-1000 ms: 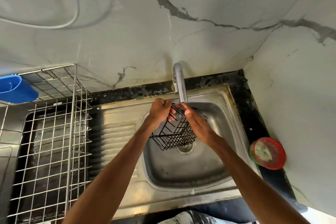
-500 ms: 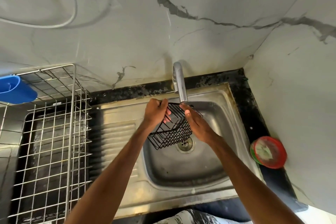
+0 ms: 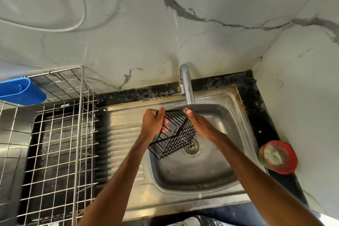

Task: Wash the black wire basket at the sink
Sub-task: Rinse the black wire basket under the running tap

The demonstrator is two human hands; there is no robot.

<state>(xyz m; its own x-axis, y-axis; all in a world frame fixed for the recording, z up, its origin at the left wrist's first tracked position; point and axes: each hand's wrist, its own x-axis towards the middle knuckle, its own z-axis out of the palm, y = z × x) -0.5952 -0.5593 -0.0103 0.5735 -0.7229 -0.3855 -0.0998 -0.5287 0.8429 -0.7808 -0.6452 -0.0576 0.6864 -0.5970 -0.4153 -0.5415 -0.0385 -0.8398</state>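
**Head view: two bare hands hold an empty black wire basket under the sink tap**

The small black wire basket [image 3: 174,137], box-shaped, hangs tilted in the air over the basin of the stainless steel sink [image 3: 183,176], just below the spout of the curved chrome tap [image 3: 187,86]. I judge it is held there so water falls through its bars. I cannot make out a stream.

The left hand [image 3: 153,124] has its fingers curled round the basket's upper left rim, carrying it. The right hand [image 3: 200,126] lies against the right side with fairly straight fingers, tips at the top rim by the spout, steadying or rubbing the wires. Whether its thumb hooks a wire I cannot tell.

The basket holds nothing. Below it, the basin shows only its round metal drain [image 3: 191,147].

To the left stands a silver wire dish rack [image 3: 60,143] with a blue plastic holder [image 3: 22,91] at its top edge. What the holder contains is hidden from me.

On the dark counter to the right sits a round red dish [image 3: 279,157] with a green edge beneath it. Its face is pale and smeared.
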